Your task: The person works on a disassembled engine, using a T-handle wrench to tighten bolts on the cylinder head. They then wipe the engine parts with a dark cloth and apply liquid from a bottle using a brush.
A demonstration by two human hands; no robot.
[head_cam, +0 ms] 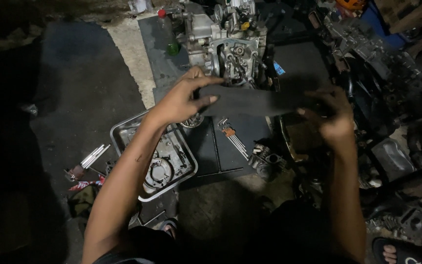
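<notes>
Biggest thing in view is the engine block (228, 41), sitting far centre on a dark mat (230, 146) spread on the floor, covers off and its inner parts bare, so the strip-down looks well under way. Right of it a heap of other engine pieces (367, 54) sinks into shadow; what each one is cannot be made out.

Across the middle the person stretches a dark cloth strip (257, 101) level in front of the engine, one end in each hand. The left hand (184, 98) has its grip closed on the left end, thumb on top, fingers curled under. The right hand (333, 115) pinches the right end, though the gloom blurs exactly where the fingers meet the strip.

Near left, a metal tray (123, 134) holds removed parts, among them a round cover (158, 172), so some pieces are already off and sorted. A set of hex keys (233, 139) lies fanned on the mat, untouched. A green bottle (167, 32) stands far left of the engine. Loose rods (94, 156) rest on the floor at the left. A sandalled foot (391, 253) is cut off at the near right edge.
</notes>
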